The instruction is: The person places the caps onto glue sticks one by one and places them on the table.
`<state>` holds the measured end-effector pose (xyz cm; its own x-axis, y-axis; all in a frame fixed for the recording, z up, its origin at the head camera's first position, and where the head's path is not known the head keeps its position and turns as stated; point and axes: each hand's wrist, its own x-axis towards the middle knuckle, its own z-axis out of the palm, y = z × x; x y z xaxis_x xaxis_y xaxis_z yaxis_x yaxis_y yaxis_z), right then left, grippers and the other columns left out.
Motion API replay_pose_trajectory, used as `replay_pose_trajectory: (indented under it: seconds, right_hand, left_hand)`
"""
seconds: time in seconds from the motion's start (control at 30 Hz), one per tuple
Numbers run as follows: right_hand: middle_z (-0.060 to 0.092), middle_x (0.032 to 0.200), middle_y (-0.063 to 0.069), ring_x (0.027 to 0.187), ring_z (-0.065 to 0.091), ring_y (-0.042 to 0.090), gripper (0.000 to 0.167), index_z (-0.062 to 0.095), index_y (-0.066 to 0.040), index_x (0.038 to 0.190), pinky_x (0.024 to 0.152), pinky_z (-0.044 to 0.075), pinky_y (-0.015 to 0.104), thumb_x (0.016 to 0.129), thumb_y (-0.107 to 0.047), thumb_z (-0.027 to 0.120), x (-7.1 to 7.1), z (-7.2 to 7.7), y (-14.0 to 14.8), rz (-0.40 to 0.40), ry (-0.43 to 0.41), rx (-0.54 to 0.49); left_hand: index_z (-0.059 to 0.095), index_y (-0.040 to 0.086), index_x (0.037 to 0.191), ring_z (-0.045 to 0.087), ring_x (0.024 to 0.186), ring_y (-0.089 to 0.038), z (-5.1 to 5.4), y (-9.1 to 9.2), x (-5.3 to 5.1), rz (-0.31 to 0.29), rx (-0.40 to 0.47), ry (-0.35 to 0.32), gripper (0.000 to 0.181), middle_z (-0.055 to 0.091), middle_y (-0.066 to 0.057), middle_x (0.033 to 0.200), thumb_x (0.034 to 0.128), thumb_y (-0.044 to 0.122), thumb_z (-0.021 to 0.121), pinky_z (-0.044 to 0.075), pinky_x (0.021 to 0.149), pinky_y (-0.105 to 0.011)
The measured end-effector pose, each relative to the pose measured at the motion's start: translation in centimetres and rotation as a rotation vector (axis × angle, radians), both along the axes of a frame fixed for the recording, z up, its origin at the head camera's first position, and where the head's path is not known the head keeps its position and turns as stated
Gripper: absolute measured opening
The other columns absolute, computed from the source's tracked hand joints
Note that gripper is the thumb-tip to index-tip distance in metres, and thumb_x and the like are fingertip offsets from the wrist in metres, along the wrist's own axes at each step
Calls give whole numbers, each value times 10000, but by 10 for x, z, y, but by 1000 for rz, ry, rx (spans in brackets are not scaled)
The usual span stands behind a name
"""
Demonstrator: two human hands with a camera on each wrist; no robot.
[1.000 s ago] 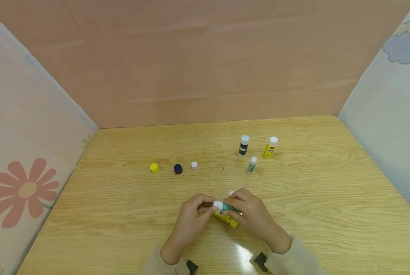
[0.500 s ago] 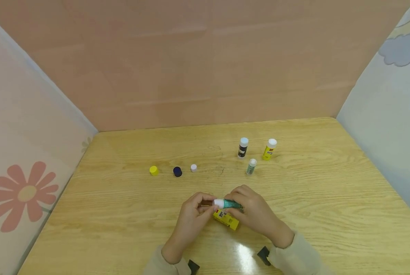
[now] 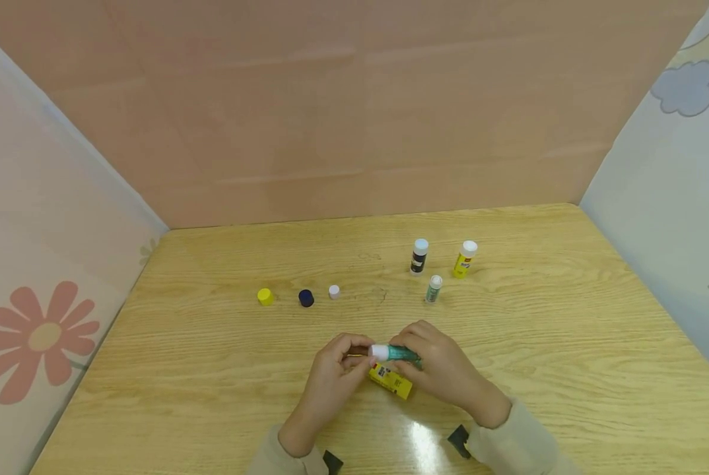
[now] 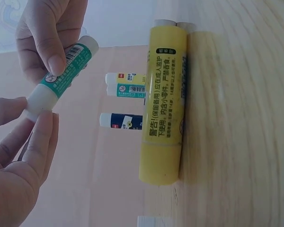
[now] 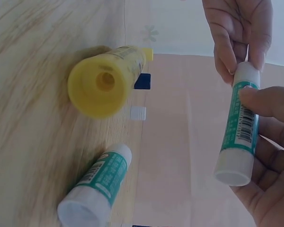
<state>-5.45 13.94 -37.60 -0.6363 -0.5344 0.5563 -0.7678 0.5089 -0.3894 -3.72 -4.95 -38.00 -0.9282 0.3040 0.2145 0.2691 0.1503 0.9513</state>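
A green and white glue stick (image 4: 66, 73) is held tilted above the table between both hands. My left hand (image 3: 333, 376) pinches its white end (image 3: 379, 352) with thumb and fingertips. The green-labelled body is gripped by my right hand (image 3: 443, 363), with the thumb along the label in the right wrist view. Below the hands a yellow glue stick (image 3: 391, 380) lies on the table. Another green glue stick (image 5: 102, 182) lies near it in the right wrist view; in the head view the right hand hides it.
Farther back stand a dark-labelled glue stick (image 3: 418, 258), a yellow one (image 3: 464, 260) and a small green one (image 3: 434, 289). Left of them, a yellow cap (image 3: 265, 297), a navy cap (image 3: 306, 298) and a white cap (image 3: 334, 291) form a row. Papered walls border the table.
The right hand has shifted slightly, showing more of the green label; the white tip seen beside it earlier is now hidden. The left hand keeps its pinch. The head view has tilted slightly.
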Motion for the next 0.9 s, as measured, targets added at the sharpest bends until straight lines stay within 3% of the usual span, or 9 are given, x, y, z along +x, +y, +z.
replay_pose_trajectory:
  seconds: [0.07, 0.23, 0.43, 0.63, 0.9]
  right_hand:
    - [549, 847, -20, 758, 492, 90, 236, 619, -43, 839, 623, 450, 162, 781, -270, 638, 0, 0, 1, -7, 1, 5]
    - [558, 827, -5, 735, 495, 97, 266, 612, -24, 835, 601, 455, 175, 607, -55, 746, -2, 0, 7, -58, 30, 12]
    - [558, 799, -22, 697, 473, 76, 283, 595, -41, 825, 562, 435, 157, 588, -38, 751, -6, -4, 17, -93, 40, -8]
    - [553, 800, -29, 688, 462, 60, 256, 604, -45, 822, 545, 442, 166, 614, -52, 752, -5, -6, 24, -179, -32, 28]
    - [523, 767, -49, 656, 424, 54, 196, 617, -49, 823, 517, 409, 173, 674, -107, 731, -6, -7, 29, -281, -184, 95]
  left_hand:
    - [550, -41, 969, 541, 893, -211, 0, 0, 0, 3, -2, 1, 173, 531, -110, 973, 812, 26, 580, 475, 734, -226]
    - [547, -52, 964, 546, 891, -217, 0, -2, -1, 16, -6, -23, 158, 530, -124, 973, 814, -4, 565, 467, 753, -224]
    - [551, -52, 954, 548, 891, -223, 0, -5, -1, 22, -20, -40, 147, 537, -127, 970, 813, -12, 563, 464, 758, -224]
    - [561, -34, 940, 560, 873, -190, -2, -8, -2, 47, -76, -45, 139, 549, -76, 961, 805, -2, 579, 465, 745, -205]
    - [559, -26, 936, 554, 890, -219, -3, -13, -2, 38, -71, -39, 129, 552, -111, 977, 820, 30, 572, 459, 758, -207]
